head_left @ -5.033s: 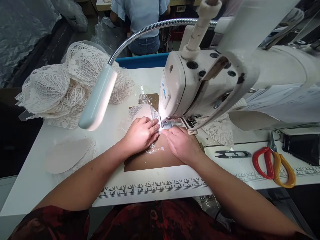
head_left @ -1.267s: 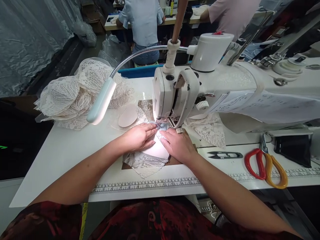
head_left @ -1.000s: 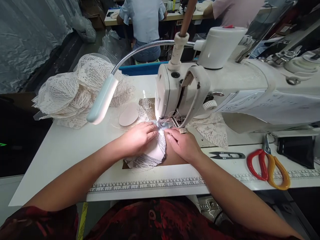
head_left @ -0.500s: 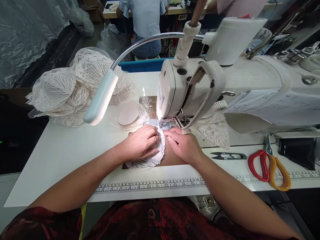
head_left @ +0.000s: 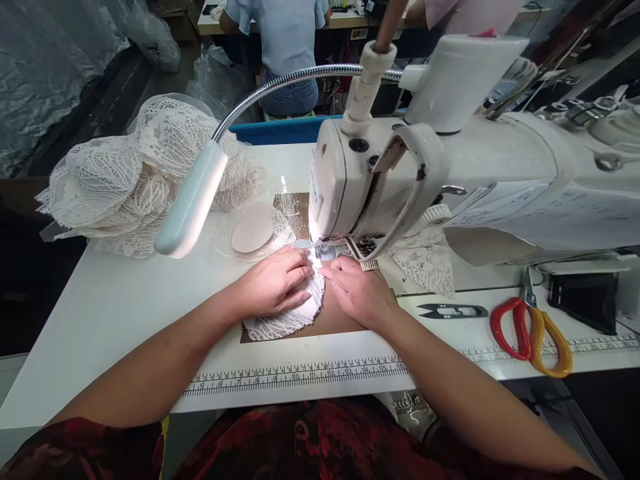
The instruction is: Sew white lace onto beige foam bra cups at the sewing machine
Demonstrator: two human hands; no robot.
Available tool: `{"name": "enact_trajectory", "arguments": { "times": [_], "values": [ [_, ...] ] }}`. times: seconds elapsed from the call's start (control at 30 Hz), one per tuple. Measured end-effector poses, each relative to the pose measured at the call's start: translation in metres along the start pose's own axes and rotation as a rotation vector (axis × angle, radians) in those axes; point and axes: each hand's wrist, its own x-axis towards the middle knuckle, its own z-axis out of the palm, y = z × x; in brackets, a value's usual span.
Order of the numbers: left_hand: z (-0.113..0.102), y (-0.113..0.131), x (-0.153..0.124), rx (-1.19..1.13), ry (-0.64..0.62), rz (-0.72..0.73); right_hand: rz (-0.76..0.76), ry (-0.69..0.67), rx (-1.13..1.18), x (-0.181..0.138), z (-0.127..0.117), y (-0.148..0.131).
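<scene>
Head view: the left hand (head_left: 273,283) lies flat on a lace piece (head_left: 287,321) with a pale pad inside it. Its grip is spread, with the fingers laid side by side, pressing the piece down on the brown plate (head_left: 345,321) set in the desk (head_left: 115,313). The right hand (head_left: 361,291) has its grip pressed together, thumb and forefinger pinching the lace edge just in front of the presser foot of the sewing machine (head_left: 450,167).

The lace piece is a rounded half-oval. Its long axis runs from the near left corner of the plate up and to the right. The narrower end points at the needle, and the scalloped hem faces the printed ruler (head_left: 300,377).

A gooseneck lamp (head_left: 190,200) hangs over the desk's left part, with a heap of lace (head_left: 115,180) behind it and an oval pad (head_left: 253,228) beside the machine head. Thread snips (head_left: 453,310) and red-and-yellow scissors (head_left: 533,330) lie well to the right. A person in a blue top (head_left: 285,33) sits at a far bench.

Against 1.3 s ago, the piece has turned. It then spread wide under both hands with its hem close to the ruler. It now sits under the left hand only, and the plate is bare below the right wrist. Since 0.5 s ago it has barely shifted.
</scene>
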Motion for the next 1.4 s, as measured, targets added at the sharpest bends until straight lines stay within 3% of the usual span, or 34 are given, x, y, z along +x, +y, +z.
{"name": "enact_trajectory", "arguments": {
  "times": [0.33, 0.63, 0.9, 1.4],
  "values": [
    [-0.002, -0.012, 0.001, 0.076, 0.004, -0.027, 0.115, -0.029, -0.084, 0.003, 0.003, -0.002],
    [0.007, -0.002, 0.003, 0.074, 0.003, 0.037, 0.101, 0.062, -0.068, 0.002, 0.006, 0.000],
    [0.007, -0.002, 0.001, 0.074, 0.019, 0.030, 0.050, -0.031, -0.036, 0.004, 0.000, -0.004],
    [0.012, -0.006, 0.002, 0.121, 0.072, 0.010, 0.086, -0.009, -0.057, 0.005, 0.009, -0.005]
  ]
}}
